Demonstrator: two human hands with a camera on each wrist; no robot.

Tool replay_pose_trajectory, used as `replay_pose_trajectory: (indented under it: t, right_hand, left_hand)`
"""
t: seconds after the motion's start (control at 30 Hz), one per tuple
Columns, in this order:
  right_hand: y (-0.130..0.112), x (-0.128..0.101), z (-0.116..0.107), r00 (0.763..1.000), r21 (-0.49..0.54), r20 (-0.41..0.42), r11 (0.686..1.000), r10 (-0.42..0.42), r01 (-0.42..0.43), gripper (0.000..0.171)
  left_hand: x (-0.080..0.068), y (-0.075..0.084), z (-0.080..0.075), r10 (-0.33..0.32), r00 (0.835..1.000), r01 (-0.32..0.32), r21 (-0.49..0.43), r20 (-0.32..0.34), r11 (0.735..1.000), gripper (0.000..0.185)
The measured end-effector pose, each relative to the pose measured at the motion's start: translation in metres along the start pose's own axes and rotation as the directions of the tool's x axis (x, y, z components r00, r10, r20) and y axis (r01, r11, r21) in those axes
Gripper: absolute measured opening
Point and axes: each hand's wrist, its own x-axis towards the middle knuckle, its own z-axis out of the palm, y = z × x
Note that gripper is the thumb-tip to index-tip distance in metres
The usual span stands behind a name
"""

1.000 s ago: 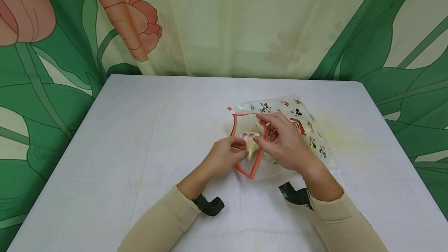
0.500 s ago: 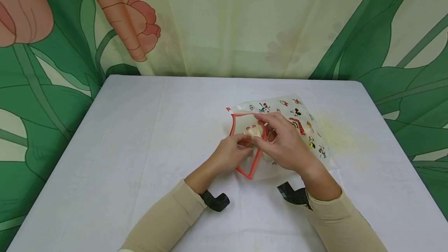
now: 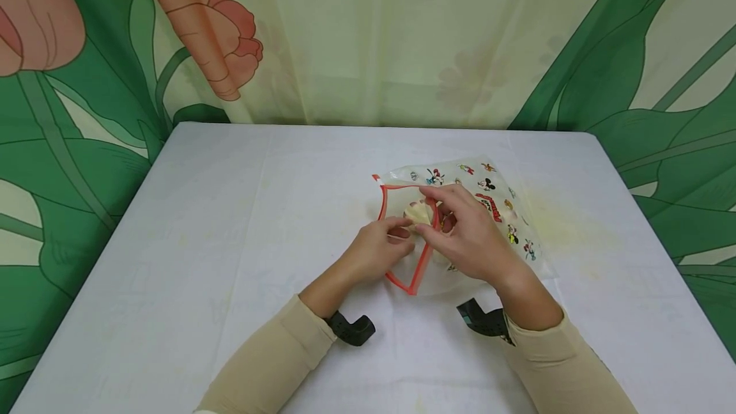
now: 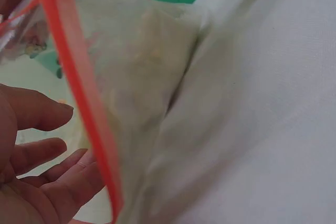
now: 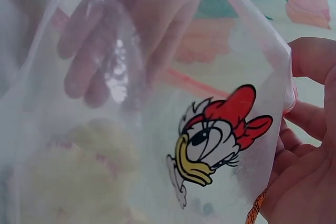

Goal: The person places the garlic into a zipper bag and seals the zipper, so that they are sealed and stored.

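Head view, centre of frame: clear zip bag (image 3: 483,209) with cartoon print and red-edged mouth lay on the white table (image 3: 230,222), mouth held open toward frame left. Right hand (image 3: 466,235) pinched the upper lip of the mouth — fingers curled over the red edge. Left hand (image 3: 376,251) pinched the near lip. Pale yellow item (image 3: 418,213) sat just inside the mouth, between both hands.

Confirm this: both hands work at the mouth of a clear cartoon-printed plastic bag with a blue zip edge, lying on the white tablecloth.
Not quite: the clear cartoon-printed plastic bag has a red zip edge, as the head view shows. The left hand and right hand do work at its mouth on the white tablecloth.
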Motion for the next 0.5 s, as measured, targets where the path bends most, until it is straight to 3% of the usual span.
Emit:
replay_pose_trajectory:
  t: [0.3, 0.5]
  right_hand:
    - [-0.001, 0.0, 0.0, 1.0, -0.001, 0.006, 1.0, 0.011, -0.011, 0.055]
    - [0.0, 0.001, 0.0, 1.0, 0.008, 0.012, 1.0, 0.015, -0.015, 0.055]
  left_hand:
    - [-0.017, 0.009, -0.028, 0.026, 0.999, -0.028, -0.087, -0.02, 0.996, 0.047]
    - [-0.022, 0.017, -0.046, 0.061, 0.995, -0.071, -0.137, -0.075, 0.988, 0.046]
